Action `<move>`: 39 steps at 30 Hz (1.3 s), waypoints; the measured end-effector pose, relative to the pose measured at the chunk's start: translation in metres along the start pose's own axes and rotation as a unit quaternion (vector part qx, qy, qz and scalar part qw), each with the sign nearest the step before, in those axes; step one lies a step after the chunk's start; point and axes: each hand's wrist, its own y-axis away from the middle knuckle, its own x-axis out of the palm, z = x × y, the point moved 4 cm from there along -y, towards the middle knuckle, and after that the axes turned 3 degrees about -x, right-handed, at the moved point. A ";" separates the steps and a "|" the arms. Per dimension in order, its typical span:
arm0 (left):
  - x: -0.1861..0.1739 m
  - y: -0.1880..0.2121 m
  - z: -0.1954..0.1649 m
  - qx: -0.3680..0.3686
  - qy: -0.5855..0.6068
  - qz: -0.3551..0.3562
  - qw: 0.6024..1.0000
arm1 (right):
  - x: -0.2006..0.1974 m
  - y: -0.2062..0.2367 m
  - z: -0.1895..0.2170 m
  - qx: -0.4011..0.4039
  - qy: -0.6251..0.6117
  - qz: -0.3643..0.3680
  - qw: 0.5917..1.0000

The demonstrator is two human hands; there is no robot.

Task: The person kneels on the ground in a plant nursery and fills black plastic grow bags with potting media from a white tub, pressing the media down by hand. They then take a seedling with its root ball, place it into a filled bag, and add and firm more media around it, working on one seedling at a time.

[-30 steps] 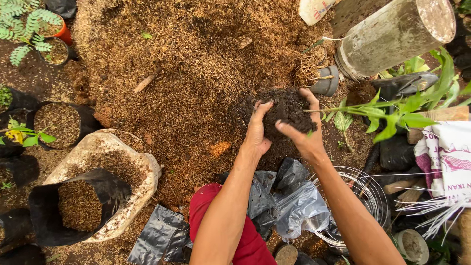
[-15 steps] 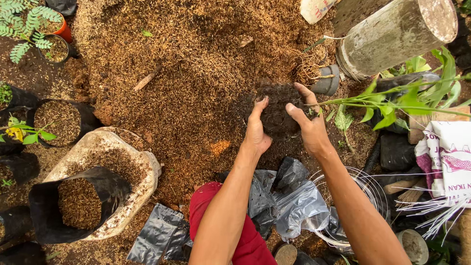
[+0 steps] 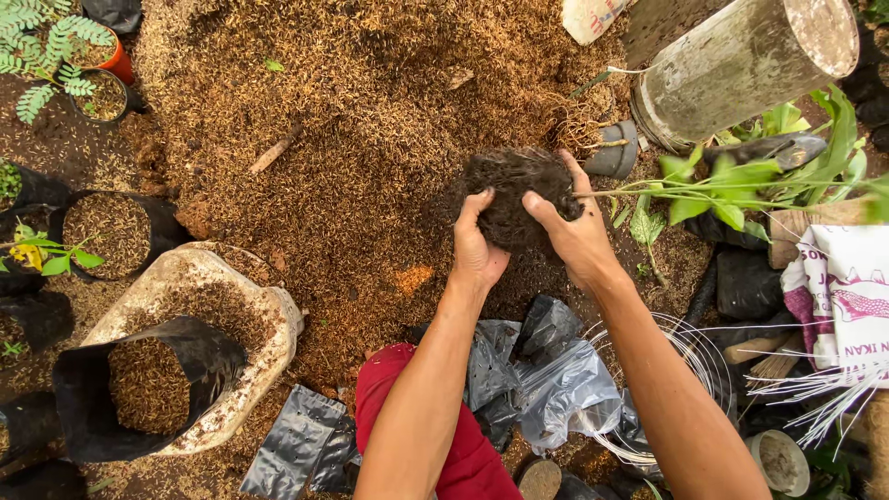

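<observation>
My left hand [image 3: 478, 243] and my right hand [image 3: 574, 233] both grip a dark, matted root ball [image 3: 512, 183] held over a wide heap of brown husk mix [image 3: 352, 157]. From the ball a thin stem runs to the right and ends in green leaves [image 3: 741, 185], so the plant lies sideways. The left hand's fingers press on the ball's left side. On its right side sit the right hand's thumb and fingers.
A white tub [image 3: 208, 319] holds a black grow bag [image 3: 148, 384] full of husk at lower left. More black bags with seedlings [image 3: 111, 227] line the left edge. A grey cylinder [image 3: 741, 65] lies top right, crumpled plastic bags [image 3: 546, 370] and a wire coil [image 3: 685, 361] near my knees.
Both hands have shifted on the root ball, kneading it. The plant's leaves have swung slightly to the right and up.
</observation>
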 end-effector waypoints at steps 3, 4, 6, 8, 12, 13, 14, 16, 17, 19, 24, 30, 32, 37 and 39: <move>0.009 0.004 -0.003 0.035 -0.020 -0.007 0.999 | -0.001 -0.004 -0.009 0.046 -0.061 -0.038 0.996; 0.012 0.005 -0.004 0.039 -0.043 -0.013 0.998 | -0.001 -0.005 -0.010 0.027 -0.078 -0.025 0.996; 0.016 0.007 -0.006 0.043 -0.088 -0.033 0.995 | -0.003 -0.006 -0.011 -0.017 -0.077 0.013 0.997; 0.021 0.007 -0.005 -0.005 -0.095 -0.020 0.995 | -0.005 -0.005 -0.010 -0.075 -0.043 0.059 0.994; 0.021 0.007 -0.004 -0.056 -0.105 -0.074 0.990 | -0.008 -0.003 -0.003 -0.123 0.137 0.074 0.980; 0.022 0.006 -0.005 -0.041 -0.096 -0.060 0.993 | -0.008 -0.004 -0.001 -0.119 0.134 0.075 0.981; 0.023 0.006 -0.006 -0.026 -0.086 -0.048 0.995 | -0.007 -0.004 0.001 -0.114 0.131 0.077 0.982; 0.025 0.007 -0.008 0.001 -0.061 -0.019 0.998 | -0.007 -0.009 -0.001 -0.034 0.127 0.050 0.990; 0.025 0.007 -0.009 0.012 -0.044 0.000 0.999 | -0.008 -0.011 -0.003 0.005 0.125 0.035 0.991; 0.022 0.007 -0.009 0.020 -0.036 0.017 0.999 | -0.008 -0.013 -0.003 0.017 0.082 0.041 0.996; 0.004 -0.002 0.002 0.005 -0.050 0.002 0.999 | -0.014 -0.010 -0.010 -0.061 0.014 0.044 0.997; -0.010 -0.012 0.003 0.020 -0.115 -0.043 0.992 | -0.020 0.002 -0.020 -0.193 0.076 0.038 0.978; -0.012 -0.008 0.005 -0.055 -0.222 -0.153 0.961 | -0.020 0.004 -0.025 -0.208 0.099 0.034 0.972; -0.001 0.009 -0.017 -0.074 -0.460 -0.358 0.809 | -0.023 0.005 -0.029 -0.257 0.203 -0.009 0.945; 0.003 0.013 -0.023 -0.088 -0.497 -0.388 0.771 | -0.024 0.004 -0.030 -0.262 0.232 -0.023 0.936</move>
